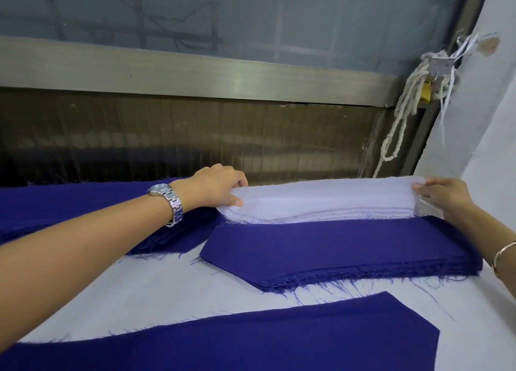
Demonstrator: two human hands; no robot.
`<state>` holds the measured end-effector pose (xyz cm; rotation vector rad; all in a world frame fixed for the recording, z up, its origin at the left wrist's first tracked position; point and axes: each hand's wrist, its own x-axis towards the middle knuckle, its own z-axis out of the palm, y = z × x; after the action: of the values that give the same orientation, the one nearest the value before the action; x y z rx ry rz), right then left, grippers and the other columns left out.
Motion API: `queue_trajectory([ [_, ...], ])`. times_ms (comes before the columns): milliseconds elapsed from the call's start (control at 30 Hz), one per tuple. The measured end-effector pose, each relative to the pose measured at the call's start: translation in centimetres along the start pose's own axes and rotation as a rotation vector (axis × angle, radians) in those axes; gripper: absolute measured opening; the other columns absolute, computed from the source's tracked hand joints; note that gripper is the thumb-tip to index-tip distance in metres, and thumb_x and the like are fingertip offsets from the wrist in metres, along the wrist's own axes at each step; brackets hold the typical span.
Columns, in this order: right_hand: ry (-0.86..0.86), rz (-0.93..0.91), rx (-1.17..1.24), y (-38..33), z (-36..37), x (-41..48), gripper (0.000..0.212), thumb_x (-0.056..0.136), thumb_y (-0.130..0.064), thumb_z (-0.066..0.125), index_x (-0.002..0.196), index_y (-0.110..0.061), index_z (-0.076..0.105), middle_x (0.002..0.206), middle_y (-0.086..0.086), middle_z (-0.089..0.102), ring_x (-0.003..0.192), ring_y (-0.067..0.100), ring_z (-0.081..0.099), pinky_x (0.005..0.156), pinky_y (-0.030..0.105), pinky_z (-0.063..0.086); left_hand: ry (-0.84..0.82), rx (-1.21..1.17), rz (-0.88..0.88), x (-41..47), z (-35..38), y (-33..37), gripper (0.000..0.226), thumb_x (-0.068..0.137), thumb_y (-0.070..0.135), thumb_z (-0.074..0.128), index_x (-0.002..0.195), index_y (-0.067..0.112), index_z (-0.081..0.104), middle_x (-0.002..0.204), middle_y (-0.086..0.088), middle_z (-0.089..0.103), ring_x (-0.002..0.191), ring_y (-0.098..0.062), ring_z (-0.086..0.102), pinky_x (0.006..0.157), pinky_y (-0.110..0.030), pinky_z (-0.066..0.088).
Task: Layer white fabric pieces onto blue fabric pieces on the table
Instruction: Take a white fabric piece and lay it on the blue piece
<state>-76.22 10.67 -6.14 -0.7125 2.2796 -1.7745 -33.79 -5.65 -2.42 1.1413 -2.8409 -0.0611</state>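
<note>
A stack of white fabric pieces (321,200) lies at the far side of the table, behind a stack of blue fabric pieces (335,247) with frayed edges. My left hand (220,186), with a steel watch on its wrist, pinches the left end of the top white piece. At the right end, my right hand (444,200) pinches the same piece between thumb and fingers, and that end is lifted slightly off the stack. A single large blue piece (251,340) lies flat at the near edge. More blue fabric (69,203) is piled at the far left.
The table is covered with a white cloth (145,292). A metal-framed window and a dark ribbed panel (195,138) run along the far side. A knotted white rope with a brass padlock (424,91) hangs at the upper right beside a white wall.
</note>
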Motion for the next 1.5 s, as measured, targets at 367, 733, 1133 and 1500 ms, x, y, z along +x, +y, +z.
queue_trajectory([
  [367,0.024,-0.042,0.019,-0.8,-0.9,-1.0,0.021,0.090,-0.006,0.071,0.110,0.001,0.069,0.103,0.010,0.062,0.092,0.024,0.058,0.085,0.031,0.045,0.326,-0.041,0.047,-2.2,-0.5,1.2,0.013,0.094,0.034,0.064,0.091,0.021,0.065,0.103,0.002,0.065,0.093,-0.018,0.056,0.081,-0.032,0.037],
  [733,-0.177,-0.177,-0.104,-4.9,-3.7,-6.0,0.022,0.088,-0.010,0.073,0.107,0.000,0.071,0.092,0.012,0.065,0.070,0.019,0.053,0.049,0.010,0.051,0.388,-0.732,-0.150,-11.4,-4.6,-1.7,0.017,0.098,0.033,0.061,0.094,0.019,0.071,0.061,0.002,0.069,0.058,0.001,0.062,0.071,-0.020,0.042],
  [1133,-0.789,-0.129,-0.270,-5.8,-4.7,-13.9,0.038,0.069,-0.028,0.083,0.080,0.006,0.070,0.059,0.017,0.053,0.048,0.021,0.045,0.044,0.022,0.046,-0.030,-0.840,-0.487,-25.1,-1.3,-8.0,0.023,0.089,0.042,0.064,0.088,0.023,0.077,0.057,-0.002,0.054,0.044,-0.006,0.044,0.047,-0.018,0.036],
  [1500,-1.075,-0.128,-0.573,-0.4,-4.9,-12.9,0.052,0.077,-0.043,0.087,0.092,0.002,0.066,0.078,0.027,0.065,0.060,0.025,0.062,0.054,0.028,0.052,-0.117,-0.885,-0.468,-31.2,0.8,-9.2,0.095,0.034,0.080,0.082,0.082,-0.001,0.065,0.062,-0.016,0.064,0.039,-0.014,0.040,0.039,-0.016,0.030],
])
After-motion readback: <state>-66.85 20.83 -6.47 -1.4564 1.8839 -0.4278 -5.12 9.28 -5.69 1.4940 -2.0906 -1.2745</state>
